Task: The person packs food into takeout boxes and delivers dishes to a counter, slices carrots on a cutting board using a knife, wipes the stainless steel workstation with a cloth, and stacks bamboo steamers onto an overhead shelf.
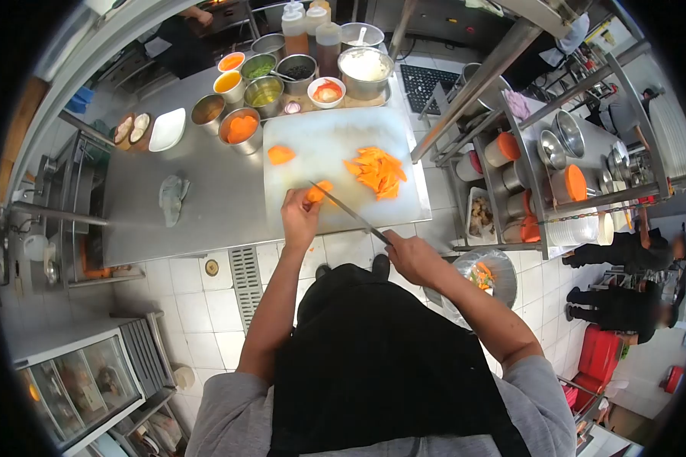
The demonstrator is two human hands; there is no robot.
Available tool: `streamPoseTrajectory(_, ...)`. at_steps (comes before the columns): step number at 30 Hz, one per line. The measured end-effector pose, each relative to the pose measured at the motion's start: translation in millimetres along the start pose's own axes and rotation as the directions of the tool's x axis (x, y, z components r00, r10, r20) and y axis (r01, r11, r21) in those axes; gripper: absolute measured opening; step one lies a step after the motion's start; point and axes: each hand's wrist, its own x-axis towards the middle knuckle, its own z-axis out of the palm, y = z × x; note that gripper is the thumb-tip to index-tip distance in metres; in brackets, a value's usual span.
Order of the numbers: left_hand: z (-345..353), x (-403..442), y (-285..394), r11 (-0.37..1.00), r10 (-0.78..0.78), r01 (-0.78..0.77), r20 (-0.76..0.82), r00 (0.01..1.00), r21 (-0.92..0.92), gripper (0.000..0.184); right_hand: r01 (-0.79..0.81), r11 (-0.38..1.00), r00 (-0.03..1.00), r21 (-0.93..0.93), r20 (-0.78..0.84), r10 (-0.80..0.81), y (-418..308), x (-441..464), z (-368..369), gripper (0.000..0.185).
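Observation:
My left hand (300, 216) is closed on a piece of carrot (319, 191) near the front edge of a white cutting board (324, 141). In my right hand (413, 259) is the handle of a knife (351, 214). Its blade points up and left, with the tip end at the carrot piece; whether it touches cannot be made out. A heap of sliced carrot (378, 173) lies on the board's right side. Another chunk of carrot (280, 154) rests at the upper left of the board. Behind the board's left corner stands a metal pot (242, 145) holding orange pieces.
Metal pots and bowls, squeeze bottles (295, 30) and a white-filled pot (364, 70) line the table's back. A white plate (168, 129) and a crumpled plastic glove (173, 199) lie left. A lined bin (503, 278) stands right below. Several people are farther off.

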Motion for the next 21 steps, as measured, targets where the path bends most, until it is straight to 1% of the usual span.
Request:
streamPoseTrajectory(1, 1.4, 1.2, 1.2, 1.0, 0.006, -0.006, -0.001, 1.0, 0.006, 0.03, -0.034, 0.997, 0.999, -0.065, -0.007, 0.033, -3.0, -4.6, -1.4, 0.037)
streamPoseTrajectory(7, 1.3, -0.8, 2.8, 1.0, 0.021, -0.021, -0.012, 1.0, 0.018, 0.029, 0.025, 0.987, 0.993, -0.156, -0.109, -0.043, 7.0, -14.6, 21.8, 0.043)
streamPoseTrajectory(10, 0.5, 0.7, 3.7, 0.999, 0.036, -0.035, -0.009, 0.999, 0.038, 0.028, -0.025, 0.98, 0.996, -0.198, -0.086, 0.008, 3.0, -14.4, 20.8, 0.04)
streamPoseTrajectory(13, 1.3, 1.1, 4.4, 0.998, 0.058, -0.058, -0.004, 0.998, 0.037, 0.026, -0.035, 0.966, 0.996, -0.257, -0.084, 0.013, 5.8, -13.5, 26.9, 0.04)
streamPoseTrajectory(16, 0.6, 0.4, 3.8, 0.997, 0.056, -0.056, 0.011, 0.998, 0.045, 0.025, -0.041, 0.964, 0.993, -0.261, -0.113, 0.012, 1.6, -13.2, 26.1, 0.045)
streamPoseTrajectory(19, 2.1, 1.3, 2.0, 0.997, 0.067, -0.067, 0.004, 0.998, 0.046, 0.025, -0.115, 0.95, 0.992, -0.29, -0.075, 0.098, -2.4, -8.6, 30.5, 0.041)
streamPoseTrajectory(21, 2.4, 1.9, 1.1, 0.994, 0.094, -0.093, -0.007, 0.996, 0.056, 0.025, -0.123, 0.946, 0.992, -0.301, -0.067, 0.107, -3.6, -6.6, 33.4, 0.041)
